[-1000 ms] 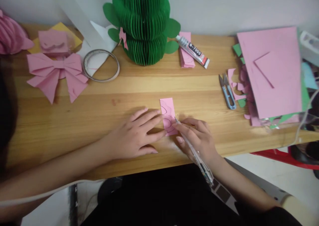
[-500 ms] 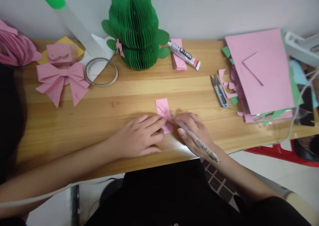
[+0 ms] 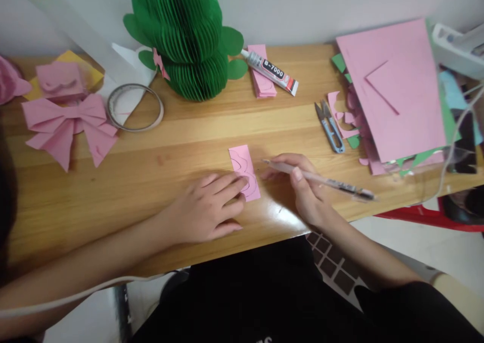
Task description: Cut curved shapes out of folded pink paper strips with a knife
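A small pink paper strip (image 3: 239,156) with curved pen lines drawn on it lies on the wooden table. My left hand (image 3: 214,207) rests flat with fingers spread, its fingertips pressing the strip's left edge. To the right of the strip, my right hand (image 3: 304,187) is closed around a pen (image 3: 325,181), whose tip points left and is apart from the paper. A pair of thread snips (image 3: 330,127) lies beyond my right hand. Behind the strip, a glue tube (image 3: 273,72) leans on a folded pink paper stack (image 3: 258,51).
A green honeycomb paper figure (image 3: 185,41) stands at the back. Left are a pink paper bow (image 3: 70,121), a tape roll (image 3: 161,112) and a lamp post (image 3: 86,41). Right, a pile of pink sheets (image 3: 404,91) sits by paper scraps and a white cable (image 3: 449,156).
My right hand has drawn the pen away from the strip to the right and turned it flatter. My left hand stays on the paper. The view has shifted slightly.
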Demonstrator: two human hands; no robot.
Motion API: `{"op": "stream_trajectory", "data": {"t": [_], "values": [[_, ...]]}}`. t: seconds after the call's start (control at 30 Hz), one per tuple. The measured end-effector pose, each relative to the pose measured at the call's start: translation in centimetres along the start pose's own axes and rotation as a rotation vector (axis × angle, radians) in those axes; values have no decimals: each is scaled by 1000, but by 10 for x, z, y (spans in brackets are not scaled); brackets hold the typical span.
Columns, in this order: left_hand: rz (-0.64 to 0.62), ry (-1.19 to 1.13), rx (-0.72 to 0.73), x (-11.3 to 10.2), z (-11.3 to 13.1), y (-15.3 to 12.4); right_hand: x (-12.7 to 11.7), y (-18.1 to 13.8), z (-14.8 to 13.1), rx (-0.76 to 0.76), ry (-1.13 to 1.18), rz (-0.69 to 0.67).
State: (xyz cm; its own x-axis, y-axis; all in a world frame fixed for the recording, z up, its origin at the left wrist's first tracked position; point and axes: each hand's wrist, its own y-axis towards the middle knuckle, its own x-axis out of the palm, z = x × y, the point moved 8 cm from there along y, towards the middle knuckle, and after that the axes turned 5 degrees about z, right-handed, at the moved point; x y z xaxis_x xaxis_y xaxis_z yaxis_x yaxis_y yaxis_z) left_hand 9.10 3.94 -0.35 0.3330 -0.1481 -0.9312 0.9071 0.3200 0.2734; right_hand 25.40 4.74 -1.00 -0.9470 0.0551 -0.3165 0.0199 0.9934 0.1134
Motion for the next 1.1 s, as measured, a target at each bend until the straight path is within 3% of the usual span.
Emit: {"op": "stream_trajectory", "data": {"t": [0.1,0.33,0.53,1.1], "values": [[5,0,-12,1,0,1,-2,6,0,13,17,79],[4,-23,-18,5,0,-2,12,16,-10,-42,-187,-45],[55,15,-7,3,2,-1,17,15,-11,-56,-217,-53],[40,40,3,4,3,0,18,13,-23,-85,-310,-95]]}}
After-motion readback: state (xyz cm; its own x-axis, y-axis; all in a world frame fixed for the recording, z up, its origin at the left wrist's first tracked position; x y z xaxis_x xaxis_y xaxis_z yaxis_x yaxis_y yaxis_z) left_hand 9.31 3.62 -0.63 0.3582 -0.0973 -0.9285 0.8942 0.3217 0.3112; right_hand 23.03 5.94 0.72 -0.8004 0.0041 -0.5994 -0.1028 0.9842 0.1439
